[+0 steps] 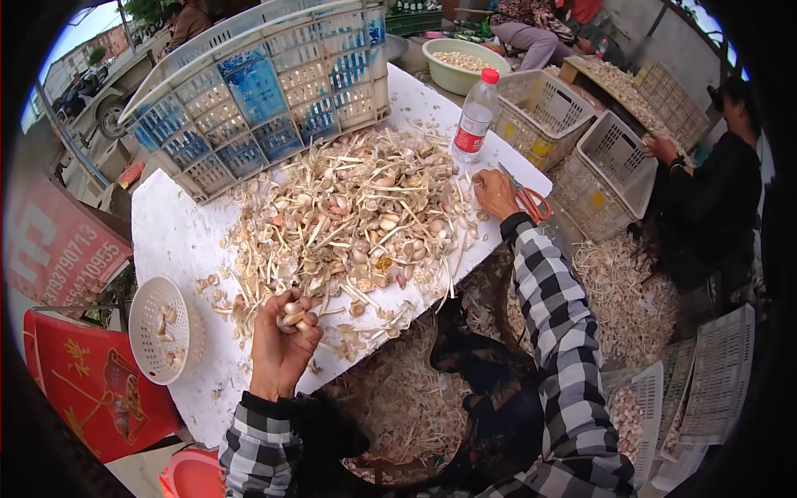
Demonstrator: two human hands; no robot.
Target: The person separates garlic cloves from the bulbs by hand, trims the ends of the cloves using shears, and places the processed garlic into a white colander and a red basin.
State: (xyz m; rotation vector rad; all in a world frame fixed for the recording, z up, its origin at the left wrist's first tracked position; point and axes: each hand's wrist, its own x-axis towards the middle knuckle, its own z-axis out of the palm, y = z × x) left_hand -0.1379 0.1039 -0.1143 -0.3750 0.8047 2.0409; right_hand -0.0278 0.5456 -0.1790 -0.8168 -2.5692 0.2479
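Observation:
My left hand is closed round several pale garlic cloves at the near edge of a white table. A heap of garlic cloves, stalks and skins covers the table's middle. At the heap's right side, my right hand lies low over the tabletop with its fingers bent; what is under the fingertips is hidden. Scissors with orange-red handles lie beside it, partly behind the hand. A white round strainer holding a few cloves stands at the table's left.
A blue and white crate stands at the table's back, and a red-capped bottle at the right. Beyond are a green basin and plastic crates. A person in dark clothes sits at the right; others sit behind.

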